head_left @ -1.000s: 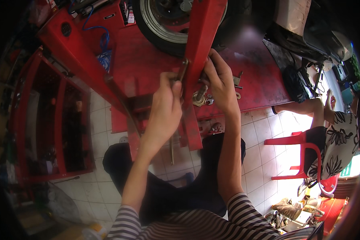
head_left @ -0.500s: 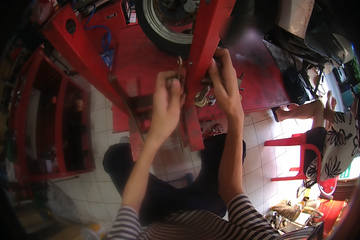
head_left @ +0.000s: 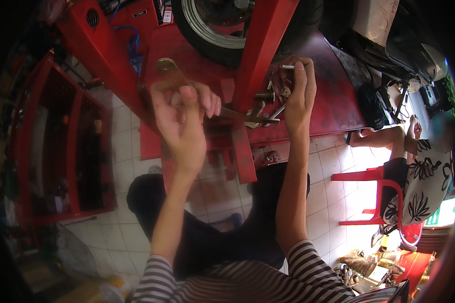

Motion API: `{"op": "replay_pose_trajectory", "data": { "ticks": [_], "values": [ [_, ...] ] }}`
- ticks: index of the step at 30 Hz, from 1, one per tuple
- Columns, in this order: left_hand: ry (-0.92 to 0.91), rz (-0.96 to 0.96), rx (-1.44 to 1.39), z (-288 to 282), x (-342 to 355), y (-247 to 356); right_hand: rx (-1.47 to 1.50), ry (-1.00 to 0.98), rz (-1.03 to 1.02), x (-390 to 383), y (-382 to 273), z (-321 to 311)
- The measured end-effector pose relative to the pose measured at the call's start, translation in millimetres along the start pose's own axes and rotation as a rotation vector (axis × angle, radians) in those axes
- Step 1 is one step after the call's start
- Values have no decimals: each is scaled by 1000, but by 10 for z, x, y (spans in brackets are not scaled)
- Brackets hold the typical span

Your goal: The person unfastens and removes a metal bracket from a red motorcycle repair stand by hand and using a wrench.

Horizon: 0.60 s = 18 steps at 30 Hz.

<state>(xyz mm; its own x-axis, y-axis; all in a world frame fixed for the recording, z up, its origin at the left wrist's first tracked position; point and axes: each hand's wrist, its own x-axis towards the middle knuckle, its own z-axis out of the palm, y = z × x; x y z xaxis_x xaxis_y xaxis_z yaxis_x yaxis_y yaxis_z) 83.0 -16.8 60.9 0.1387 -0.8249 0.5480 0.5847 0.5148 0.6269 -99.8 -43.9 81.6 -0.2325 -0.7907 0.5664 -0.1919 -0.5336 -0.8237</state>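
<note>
My left hand (head_left: 184,108) is closed round a long flat brass-coloured metal bar (head_left: 173,73). The bar slants from its rounded end at upper left, behind my fingers, to a narrow end beside the red post (head_left: 263,55). On the post's right side, my right hand (head_left: 299,93) pinches a small silver bolt (head_left: 287,66), held roughly level between thumb and fingers. Below it, a small wrench (head_left: 277,112) and several brass-coloured metal parts (head_left: 256,112) lie on the red lift platform (head_left: 328,108). A wheel with a black tyre (head_left: 207,53) stands beyond the post.
A second red beam (head_left: 108,60) slants down on the left, near a coiled blue hose (head_left: 133,48). A red cabinet (head_left: 76,151) stands at far left. To the right, a person in a patterned shirt (head_left: 422,187) sits on a red plastic chair (head_left: 359,175).
My left hand has moved left and turned, swinging the bar from upright to slanting across. My right hand has come away from the post to the right, and the bolt now shows.
</note>
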Motion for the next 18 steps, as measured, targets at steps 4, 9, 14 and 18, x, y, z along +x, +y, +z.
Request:
{"op": "replay_pose_trajectory", "data": {
  "ticks": [4, 9, 14, 18],
  "values": [
    [47, 153, -22, -24, -13, 168, -89, -131, 71, -115, -317, -77],
    [55, 236, -93, 57, -1, 342, -367, -287, 115, -85, -491, -233],
    [123, 330, -75, 57, -49, 394, -347, -372, 188, -101, -469, -264],
    [218, 322, 54, 84, 16, 412, -182, -356, 136, -97, -401, -260]
  ]
}}
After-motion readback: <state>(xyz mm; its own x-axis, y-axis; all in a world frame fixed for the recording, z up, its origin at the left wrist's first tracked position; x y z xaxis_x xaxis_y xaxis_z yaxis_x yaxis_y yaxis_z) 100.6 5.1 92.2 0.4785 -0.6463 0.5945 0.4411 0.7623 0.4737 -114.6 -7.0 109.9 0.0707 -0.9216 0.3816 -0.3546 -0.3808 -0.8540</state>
